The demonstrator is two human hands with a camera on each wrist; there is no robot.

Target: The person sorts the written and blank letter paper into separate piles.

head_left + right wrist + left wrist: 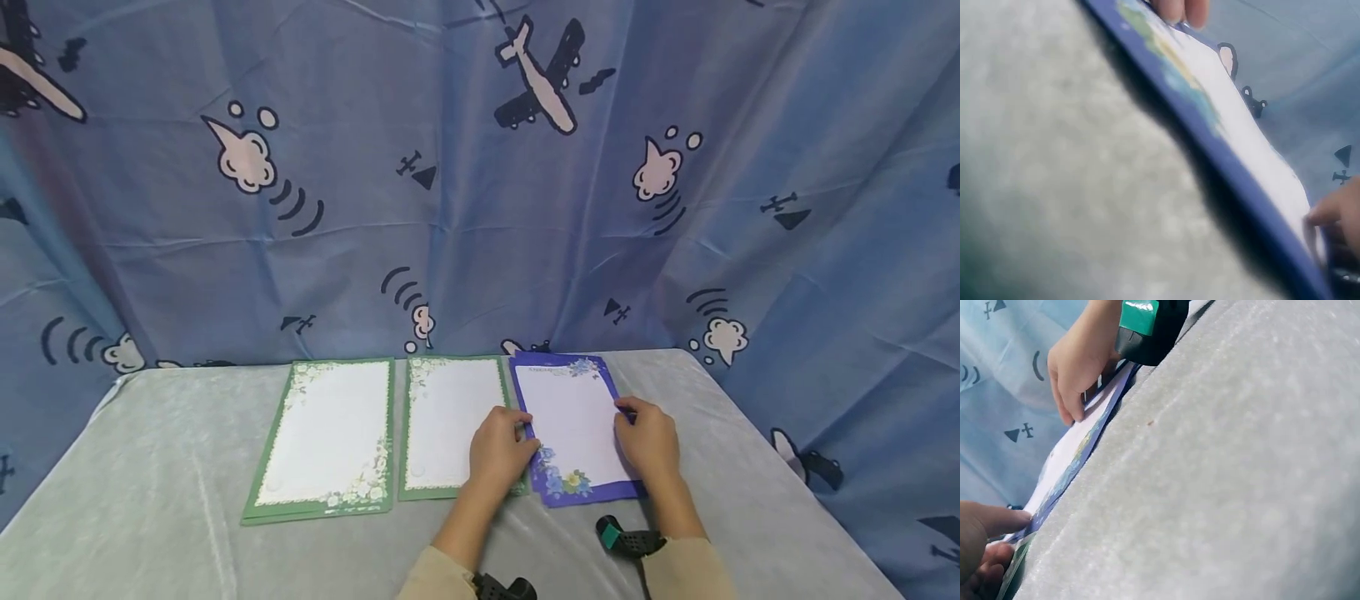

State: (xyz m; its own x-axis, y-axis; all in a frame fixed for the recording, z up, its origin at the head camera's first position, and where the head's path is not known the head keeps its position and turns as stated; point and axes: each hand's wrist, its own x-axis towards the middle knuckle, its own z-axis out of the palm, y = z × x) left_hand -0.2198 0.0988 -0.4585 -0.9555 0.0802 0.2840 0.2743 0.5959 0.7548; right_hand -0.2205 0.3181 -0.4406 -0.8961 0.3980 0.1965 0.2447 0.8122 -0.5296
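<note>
Purple-bordered sheets of paper (566,417) with blue and yellow flowers lie in a slightly uneven stack at the right of the table. My left hand (498,450) pinches their left edge, its thumb and fingers at the border, while the wrist overlaps the middle green sheet. At the right edge, my right hand (651,440) grips the same stack between thumb and fingers. The right wrist view shows the near purple edge (1235,165) raised, with a dark shadow beneath it. Some fingertips are hidden behind the paper.
Green-bordered sheets with white flowers lie in two stacks to the left: one in the middle (450,425), one farther left (326,433). A pale grey cloth covers the table (150,500). Behind its far edge hangs a blue curtain (337,167) with airplane prints.
</note>
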